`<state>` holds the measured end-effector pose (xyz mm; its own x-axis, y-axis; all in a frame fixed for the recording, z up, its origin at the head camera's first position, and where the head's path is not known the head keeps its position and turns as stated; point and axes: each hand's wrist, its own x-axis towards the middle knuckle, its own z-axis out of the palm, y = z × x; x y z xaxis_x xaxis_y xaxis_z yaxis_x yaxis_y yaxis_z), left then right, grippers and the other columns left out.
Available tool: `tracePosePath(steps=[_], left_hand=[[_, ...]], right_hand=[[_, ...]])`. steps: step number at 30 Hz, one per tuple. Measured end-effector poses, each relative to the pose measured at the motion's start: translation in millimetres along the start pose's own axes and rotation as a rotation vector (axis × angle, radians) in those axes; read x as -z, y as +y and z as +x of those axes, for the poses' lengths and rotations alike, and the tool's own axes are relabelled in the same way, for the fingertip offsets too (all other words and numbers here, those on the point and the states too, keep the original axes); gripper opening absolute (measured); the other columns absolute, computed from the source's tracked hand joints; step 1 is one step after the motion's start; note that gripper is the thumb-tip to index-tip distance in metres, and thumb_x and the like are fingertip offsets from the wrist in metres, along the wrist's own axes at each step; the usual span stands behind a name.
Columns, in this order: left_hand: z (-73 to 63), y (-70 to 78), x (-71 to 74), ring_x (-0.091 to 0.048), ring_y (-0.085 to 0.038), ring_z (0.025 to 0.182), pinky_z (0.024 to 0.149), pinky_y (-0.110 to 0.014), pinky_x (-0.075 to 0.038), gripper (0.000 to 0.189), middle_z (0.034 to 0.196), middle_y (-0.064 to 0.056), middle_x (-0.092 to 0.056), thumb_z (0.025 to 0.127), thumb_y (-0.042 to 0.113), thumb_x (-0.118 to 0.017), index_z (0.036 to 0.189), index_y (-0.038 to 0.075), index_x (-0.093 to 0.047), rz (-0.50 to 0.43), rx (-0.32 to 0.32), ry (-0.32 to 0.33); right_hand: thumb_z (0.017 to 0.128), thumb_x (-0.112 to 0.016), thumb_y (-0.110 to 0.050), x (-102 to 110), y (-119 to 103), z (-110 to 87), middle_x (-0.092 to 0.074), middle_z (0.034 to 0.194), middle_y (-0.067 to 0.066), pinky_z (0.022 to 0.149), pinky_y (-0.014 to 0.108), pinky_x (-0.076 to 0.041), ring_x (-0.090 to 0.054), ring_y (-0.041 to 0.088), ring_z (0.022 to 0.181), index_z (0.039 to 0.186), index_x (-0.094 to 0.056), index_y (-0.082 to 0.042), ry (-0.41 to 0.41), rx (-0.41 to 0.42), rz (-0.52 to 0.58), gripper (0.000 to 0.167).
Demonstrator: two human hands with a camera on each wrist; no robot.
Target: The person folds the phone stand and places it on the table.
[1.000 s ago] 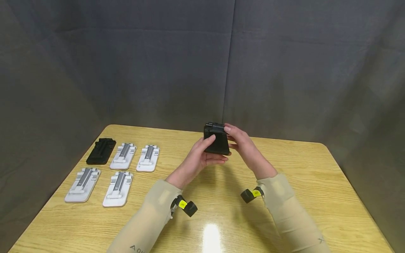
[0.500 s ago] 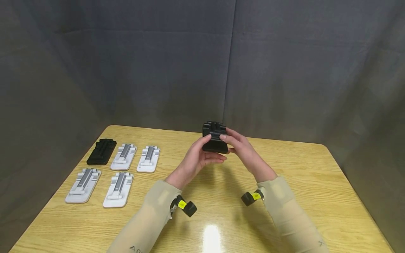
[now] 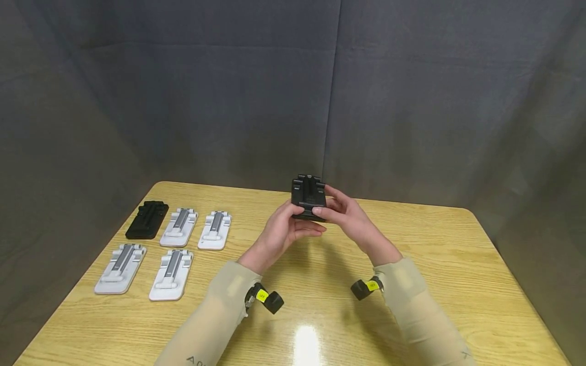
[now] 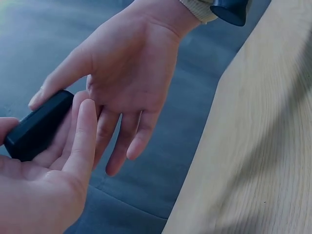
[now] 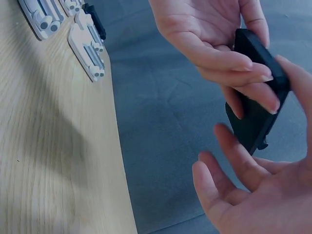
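Note:
A black folding phone stand (image 3: 309, 192), folded flat, is held up above the table by both hands, its hinged arm side facing up toward the head camera. My left hand (image 3: 274, 235) grips it from the left, thumb on the near edge and fingers stretched underneath. From the right, my right hand (image 3: 357, 219) pinches the stand, its thumb pressing the near end next to the left thumb. The left wrist view has the stand (image 4: 40, 127) edge-on between the thumbs and fingers. In the right wrist view, the left fingers lie across the flat underside of the stand (image 5: 248, 117).
Several folded phone stands lie in two rows at the left of the wooden table (image 3: 435, 284): a black stand (image 3: 147, 220) at the back left corner, and white ones such as the near white stand (image 3: 171, 274). A dark grey curtain (image 3: 247, 101) hangs behind the table.
The held stand has tilted so its top face with the folded arm now shows. Both thumbs have slid to its near edge. The stands on the table have stayed put.

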<state>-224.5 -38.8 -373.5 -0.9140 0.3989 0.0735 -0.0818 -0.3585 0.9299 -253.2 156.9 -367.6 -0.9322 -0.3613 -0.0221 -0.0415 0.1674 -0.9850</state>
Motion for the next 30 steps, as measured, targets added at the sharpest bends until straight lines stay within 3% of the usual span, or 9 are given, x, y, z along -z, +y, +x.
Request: tracePosePath(steps=[17, 25, 30], left_hand=[[-0.6, -1.5, 4.6, -0.072, -0.022, 0.092, 0.093, -0.041, -0.056, 0.048, 0.125, -0.026, -0.059, 0.1, 0.005, -0.032, 0.147, -0.002, -0.034, 0.038, 0.031, 0.018], [0.4, 2.4, 10.2, -0.072, -0.024, 0.094, 0.092, -0.04, -0.057, 0.047, 0.123, -0.025, -0.063, 0.108, 0.024, -0.044, 0.148, 0.001, -0.036, 0.115, 0.096, 0.026], [1.7, 2.4, 12.2, -0.071, -0.025, 0.096, 0.092, -0.039, -0.057, 0.046, 0.121, -0.024, -0.064, 0.109, 0.024, -0.046, 0.147, 0.0, -0.037, 0.156, 0.122, 0.048]], right_hand=[[0.096, -0.074, -0.024, 0.4, 8.6, 1.5, -0.063, 0.13, 0.016, 0.115, 0.055, -0.032, -0.059, 0.03, 0.122, 0.162, -0.023, -0.012, -0.033, 0.005, 0.022, 0.084], [0.094, -0.076, -0.021, -1.7, 13.1, 1.5, -0.065, 0.126, 0.015, 0.112, 0.053, -0.038, -0.061, 0.03, 0.118, 0.162, -0.025, -0.012, -0.033, 0.001, 0.01, 0.085], [0.093, -0.077, -0.02, -3.7, 15.6, 1.9, -0.065, 0.126, 0.016, 0.111, 0.052, -0.039, -0.061, 0.029, 0.118, 0.161, -0.026, -0.011, -0.033, -0.001, 0.013, 0.086]])
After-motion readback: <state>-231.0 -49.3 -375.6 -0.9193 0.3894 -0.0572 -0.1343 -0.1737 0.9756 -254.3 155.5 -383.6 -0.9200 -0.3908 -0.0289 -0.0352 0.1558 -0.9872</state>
